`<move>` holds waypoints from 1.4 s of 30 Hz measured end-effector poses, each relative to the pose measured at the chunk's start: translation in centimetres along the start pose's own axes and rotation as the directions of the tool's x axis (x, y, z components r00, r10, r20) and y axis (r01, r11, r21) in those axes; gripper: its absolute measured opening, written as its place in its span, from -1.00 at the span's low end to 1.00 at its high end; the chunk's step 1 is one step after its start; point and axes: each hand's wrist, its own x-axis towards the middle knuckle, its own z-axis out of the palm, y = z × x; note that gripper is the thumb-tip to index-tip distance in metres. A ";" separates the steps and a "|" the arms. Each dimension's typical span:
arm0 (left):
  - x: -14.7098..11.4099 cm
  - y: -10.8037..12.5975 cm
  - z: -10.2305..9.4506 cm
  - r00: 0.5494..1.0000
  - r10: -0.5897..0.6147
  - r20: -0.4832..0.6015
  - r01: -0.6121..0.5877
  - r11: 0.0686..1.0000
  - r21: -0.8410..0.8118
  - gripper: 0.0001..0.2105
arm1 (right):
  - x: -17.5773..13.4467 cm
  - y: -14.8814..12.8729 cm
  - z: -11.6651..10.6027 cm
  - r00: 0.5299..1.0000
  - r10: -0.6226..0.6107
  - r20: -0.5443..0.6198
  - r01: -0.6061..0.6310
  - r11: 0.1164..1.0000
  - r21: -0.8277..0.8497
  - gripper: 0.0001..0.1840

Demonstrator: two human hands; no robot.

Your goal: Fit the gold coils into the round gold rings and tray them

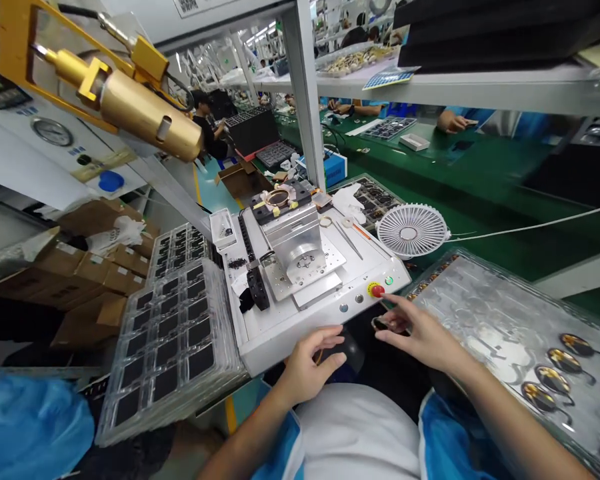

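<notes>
My right hand (pixel 423 333) holds a small round dark part (pixel 380 324) between thumb and fingers, below the red emergency-stop button (pixel 377 291). Its index finger stretches toward that button; I cannot tell whether it touches. My left hand (pixel 310 367) is in front of the white machine base (pixel 275 340), its fingers curved and thumb apart. A thin amber bit shows in the gap of that hand, too small to name. On the base stands a metal fixture block (pixel 305 250). At its back, a round ring-shaped part (pixel 277 198) sits in a black holder.
Stacked clear trays (pixel 175 340) with dark squares stand left. At right, a plastic tray (pixel 485 313) carries several round parts with tails (pixel 553 379). A white fan (pixel 413 230), tweezers (pixel 349 240) and a gold cylinder (pixel 150 117) overhead surround the base. Other people's hands (pixel 455 121) show across the bench.
</notes>
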 end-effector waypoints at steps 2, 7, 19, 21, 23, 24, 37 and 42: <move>0.4 -1.8 1.6 0.998 -0.058 0.007 0.058 0.967 -0.246 -0.54 | -0.8 -1.6 1.4 0.996 -0.090 0.002 0.089 0.987 0.135 -0.23; 1.2 -3.6 3.5 0.997 -0.073 0.027 0.076 0.834 -0.546 -0.46 | -1.7 -3.1 6.1 0.973 -0.184 -0.138 0.214 0.944 0.251 -0.15; 1.5 -4.3 2.1 0.978 -0.207 0.012 0.185 0.845 -0.501 -0.60 | -5.6 0.6 -9.7 0.817 0.296 -0.496 -0.533 0.717 -0.449 -0.75; 1.3 -4.7 1.8 0.982 -0.190 0.010 0.171 0.857 -0.486 -0.57 | -7.0 2.3 -14.1 0.714 0.362 -0.600 -0.667 0.613 -0.423 -0.87; 1.1 -5.0 1.7 0.986 -0.168 0.022 0.159 0.868 -0.471 -0.56 | -8.0 3.9 -16.9 0.674 0.391 -0.627 -0.712 0.568 -0.412 -0.83; 1.1 -5.2 1.8 0.987 -0.158 0.032 0.154 0.872 -0.465 -0.56 | -8.4 4.5 -17.6 0.672 0.396 -0.626 -0.716 0.563 -0.412 -0.75; 0.3 -4.5 1.2 0.979 -0.153 0.132 0.198 0.869 -0.453 -0.60 | -7.8 4.0 -14.7 0.817 0.180 -0.548 -0.415 0.843 -0.342 -0.88; 1.1 -1.5 1.6 0.923 -0.056 0.380 0.245 0.847 -0.472 -0.32 | -3.2 -2.1 -4.6 0.977 -0.127 -0.171 0.101 0.983 -0.154 -0.74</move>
